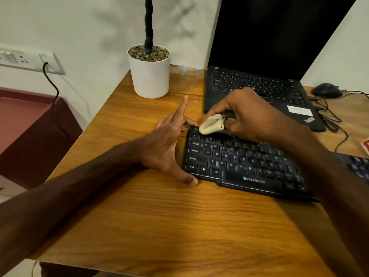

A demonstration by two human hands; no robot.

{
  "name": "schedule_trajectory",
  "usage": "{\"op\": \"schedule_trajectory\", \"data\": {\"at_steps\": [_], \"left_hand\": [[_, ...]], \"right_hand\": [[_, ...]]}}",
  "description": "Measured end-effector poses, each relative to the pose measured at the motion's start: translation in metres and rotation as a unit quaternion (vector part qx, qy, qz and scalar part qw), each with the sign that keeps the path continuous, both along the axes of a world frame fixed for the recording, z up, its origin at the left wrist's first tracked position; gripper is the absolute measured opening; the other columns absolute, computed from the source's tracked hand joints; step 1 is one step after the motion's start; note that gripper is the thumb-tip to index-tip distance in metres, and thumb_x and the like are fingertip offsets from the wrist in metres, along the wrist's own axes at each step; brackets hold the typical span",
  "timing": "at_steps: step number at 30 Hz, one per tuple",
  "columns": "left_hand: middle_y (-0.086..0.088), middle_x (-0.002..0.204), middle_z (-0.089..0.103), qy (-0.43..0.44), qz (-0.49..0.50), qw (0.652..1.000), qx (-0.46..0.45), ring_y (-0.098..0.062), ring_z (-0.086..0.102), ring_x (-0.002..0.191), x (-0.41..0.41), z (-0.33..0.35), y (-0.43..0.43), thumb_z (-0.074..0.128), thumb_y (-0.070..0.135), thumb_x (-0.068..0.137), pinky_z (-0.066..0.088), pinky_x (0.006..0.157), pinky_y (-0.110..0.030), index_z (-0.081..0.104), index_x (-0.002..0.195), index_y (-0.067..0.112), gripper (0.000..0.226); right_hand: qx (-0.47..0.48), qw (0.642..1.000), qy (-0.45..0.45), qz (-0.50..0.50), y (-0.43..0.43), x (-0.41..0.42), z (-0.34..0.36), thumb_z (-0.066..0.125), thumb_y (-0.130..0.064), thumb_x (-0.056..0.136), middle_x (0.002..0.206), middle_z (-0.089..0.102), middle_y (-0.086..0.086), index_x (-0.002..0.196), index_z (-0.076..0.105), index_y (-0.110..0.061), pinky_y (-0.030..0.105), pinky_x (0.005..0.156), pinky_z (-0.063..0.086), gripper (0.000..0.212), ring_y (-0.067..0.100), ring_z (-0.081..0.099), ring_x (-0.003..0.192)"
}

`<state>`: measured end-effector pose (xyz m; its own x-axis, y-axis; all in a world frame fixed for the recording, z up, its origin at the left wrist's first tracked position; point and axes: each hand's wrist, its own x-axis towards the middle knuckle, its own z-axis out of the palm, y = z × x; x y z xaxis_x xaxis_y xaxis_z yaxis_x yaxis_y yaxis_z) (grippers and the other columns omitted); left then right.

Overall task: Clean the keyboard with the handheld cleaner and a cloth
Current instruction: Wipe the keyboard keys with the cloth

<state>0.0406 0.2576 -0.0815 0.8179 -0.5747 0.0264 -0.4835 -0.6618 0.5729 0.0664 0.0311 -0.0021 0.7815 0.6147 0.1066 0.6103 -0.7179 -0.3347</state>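
A black Zebronics keyboard [241, 162] lies on the wooden desk [159, 216], slanting toward the right. My right hand [245, 114] pinches a folded beige cloth [212, 124] and holds it against the keyboard's top left corner, by the Esc key. My left hand [169, 144] rests against the keyboard's left edge with fingers straight; its thumb touches the front left corner and the index finger points away. No handheld cleaner is in view.
An open black laptop [265, 56] stands right behind the keyboard. A white plant pot [149, 76] sits at the back left, a black mouse [327, 89] with cables at the back right. The desk's left edge drops off beside a maroon surface [26, 120].
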Motion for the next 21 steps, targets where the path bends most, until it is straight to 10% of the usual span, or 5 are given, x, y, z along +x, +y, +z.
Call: {"op": "schedule_trajectory", "data": {"at_steps": [21], "left_hand": [[0.002, 0.167, 0.024, 0.003, 0.008, 1.0, 0.028, -0.016, 0.021, 0.149, -0.004, 0.003, 0.002, 0.086, 0.079, 0.04, 0.009, 0.123, -0.039, -0.025, 0.161, 0.029, 0.171]], "right_hand": [[0.044, 0.997, 0.006, 0.065, 0.014, -0.01, -0.016, 0.07, 0.012, 0.079, 0.099, 0.079, -0.005, 0.109, 0.08, -0.025, 0.012, 0.048, 0.043, 0.049, 0.0, 0.065, 0.062]]}}
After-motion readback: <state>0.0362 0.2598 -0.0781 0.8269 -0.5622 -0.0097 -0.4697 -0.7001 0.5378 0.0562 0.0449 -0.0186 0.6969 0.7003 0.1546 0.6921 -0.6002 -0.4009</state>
